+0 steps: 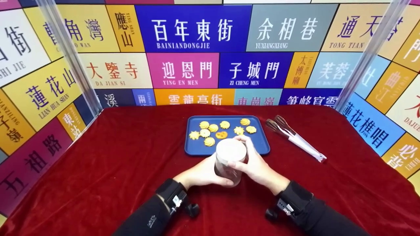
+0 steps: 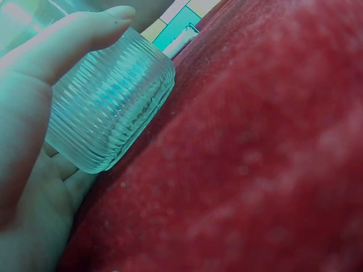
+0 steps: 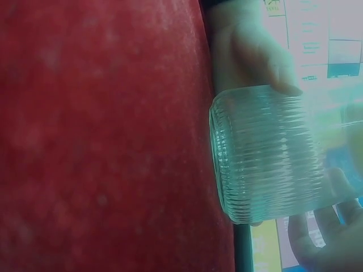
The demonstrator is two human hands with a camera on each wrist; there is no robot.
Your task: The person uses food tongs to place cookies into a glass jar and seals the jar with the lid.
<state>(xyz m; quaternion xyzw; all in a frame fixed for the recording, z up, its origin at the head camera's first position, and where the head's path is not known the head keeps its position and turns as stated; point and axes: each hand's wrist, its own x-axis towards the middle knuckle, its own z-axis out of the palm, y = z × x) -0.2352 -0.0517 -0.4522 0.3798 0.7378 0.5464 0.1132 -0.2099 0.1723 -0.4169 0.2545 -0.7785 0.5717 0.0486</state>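
Observation:
A clear ribbed jar point(image 2: 113, 107) with a white lid point(image 1: 231, 149) stands roughly upright between both hands, in front of the tray. My left hand point(image 1: 201, 172) grips the jar's body from the left, thumb across its near side. From the right, my right hand point(image 1: 257, 164) holds the upper part at the lid, thumb in front and fingers round the far side. In the right wrist view, the jar's ribbed base point(image 3: 227, 164) is close to the red cloth; whether it touches, I cannot tell. The jar's contents are not clearly visible.
Behind the jar lies a blue tray point(image 1: 193, 149) with several cookies point(image 1: 209, 141) and a pretzel-shaped one point(image 1: 221, 134). Tongs point(image 1: 297, 139) with a white handle lie right of it. Red cloth point(image 1: 131, 147) covers the table; sign-patterned panels point(image 1: 193, 29) surround it.

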